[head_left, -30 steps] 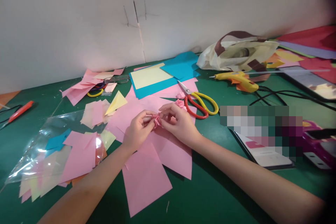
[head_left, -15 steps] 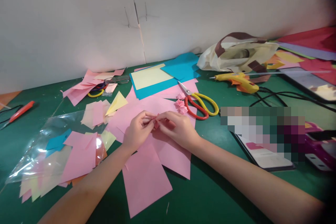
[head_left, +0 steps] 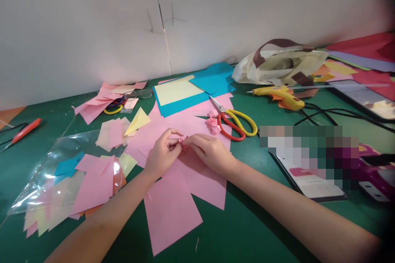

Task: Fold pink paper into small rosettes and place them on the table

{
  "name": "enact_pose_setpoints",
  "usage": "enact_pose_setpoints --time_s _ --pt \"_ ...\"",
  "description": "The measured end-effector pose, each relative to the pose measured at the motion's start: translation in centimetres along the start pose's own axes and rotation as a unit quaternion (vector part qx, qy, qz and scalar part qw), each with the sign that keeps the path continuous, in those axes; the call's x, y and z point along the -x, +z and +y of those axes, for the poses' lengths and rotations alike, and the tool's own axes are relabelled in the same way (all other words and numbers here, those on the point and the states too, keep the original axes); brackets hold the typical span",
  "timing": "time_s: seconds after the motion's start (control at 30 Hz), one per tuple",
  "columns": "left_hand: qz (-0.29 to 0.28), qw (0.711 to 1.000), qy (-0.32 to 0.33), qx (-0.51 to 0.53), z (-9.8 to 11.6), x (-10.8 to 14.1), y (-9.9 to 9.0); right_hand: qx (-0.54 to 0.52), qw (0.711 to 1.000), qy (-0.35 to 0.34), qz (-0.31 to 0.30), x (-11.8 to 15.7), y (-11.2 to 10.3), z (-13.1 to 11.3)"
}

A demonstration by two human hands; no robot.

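Observation:
Between my two hands is a small folded piece of pink paper [head_left: 183, 144], held above the pink sheets. My left hand [head_left: 165, 152] pinches it from the left with thumb and fingers. From the right, my right hand [head_left: 211, 150] grips its other side, fingers bent over and partly hiding it. Several finished-looking pink paper flowers [head_left: 213, 123] lie just beyond my right hand. Touching them are scissors [head_left: 230, 120] with one red and one yellow handle, blades pointing away to the left. Pink paper sheets [head_left: 173, 218] spread under and in front of my hands.
Left lies a clear plastic bag [head_left: 40, 172] with coloured paper pieces, and a red-handled tool [head_left: 26, 130]. Blue sheets [head_left: 173, 109] are at the back. Right are a yellow glue gun [head_left: 282, 96] with cables, a cloth bag [head_left: 277, 63], and a phone [head_left: 317, 183], partly blurred out.
My right hand's fingers have shifted slightly on the folded pink paper, and more of it shows between the hands. My left hand stays nearly in place.

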State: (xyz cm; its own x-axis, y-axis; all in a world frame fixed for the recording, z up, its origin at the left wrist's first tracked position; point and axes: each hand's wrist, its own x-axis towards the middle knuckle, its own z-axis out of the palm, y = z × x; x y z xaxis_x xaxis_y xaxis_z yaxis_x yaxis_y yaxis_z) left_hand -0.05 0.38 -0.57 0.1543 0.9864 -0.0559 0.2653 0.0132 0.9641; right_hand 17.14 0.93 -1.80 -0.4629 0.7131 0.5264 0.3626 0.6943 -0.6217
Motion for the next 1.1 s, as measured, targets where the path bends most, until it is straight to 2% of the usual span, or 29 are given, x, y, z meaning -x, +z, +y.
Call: enact_pose_setpoints --time_s 0.1,0.2,0.33,0.47,0.6,0.7,0.8,0.93,1.1 --pt "-0.012 1.000 0.005 -0.023 0.2 0.1 0.0 0.063 0.997 -0.046 0.007 0.1 0.0 0.1" --pt "-0.015 0.999 0.004 -0.031 0.5 0.1 0.0 0.102 0.993 -0.053 0.026 -0.1 -0.2 0.2" --pt "-0.030 0.999 0.003 -0.040 0.8 0.1 0.0 0.052 0.997 -0.053 0.012 -0.3 -0.4 0.4" --pt "-0.041 0.999 0.002 -0.009 0.6 0.1 0.1 -0.035 0.999 -0.011 0.020 -0.5 -0.5 0.4" --pt "-0.010 0.999 0.004 0.034 0.1 -0.1 0.0 -0.070 0.995 0.045 0.060 -0.8 -0.4 0.3" --pt "-0.027 0.998 0.005 0.048 -0.1 -0.1 -0.1 -0.121 0.982 0.112 0.089 -0.9 -0.4 0.3" --pt "-0.037 0.999 0.008 0.030 0.0 -0.1 -0.1 -0.163 0.970 0.154 0.090 -1.0 -0.4 0.3" --pt "-0.007 0.999 0.024 -0.025 0.3 0.2 0.1 -0.153 0.977 0.128 0.076 -1.1 -0.4 -0.1" --pt "0.005 0.999 0.042 -0.029 0.8 0.2 0.2 -0.117 0.986 0.089 0.074 -1.1 -0.5 -0.3"
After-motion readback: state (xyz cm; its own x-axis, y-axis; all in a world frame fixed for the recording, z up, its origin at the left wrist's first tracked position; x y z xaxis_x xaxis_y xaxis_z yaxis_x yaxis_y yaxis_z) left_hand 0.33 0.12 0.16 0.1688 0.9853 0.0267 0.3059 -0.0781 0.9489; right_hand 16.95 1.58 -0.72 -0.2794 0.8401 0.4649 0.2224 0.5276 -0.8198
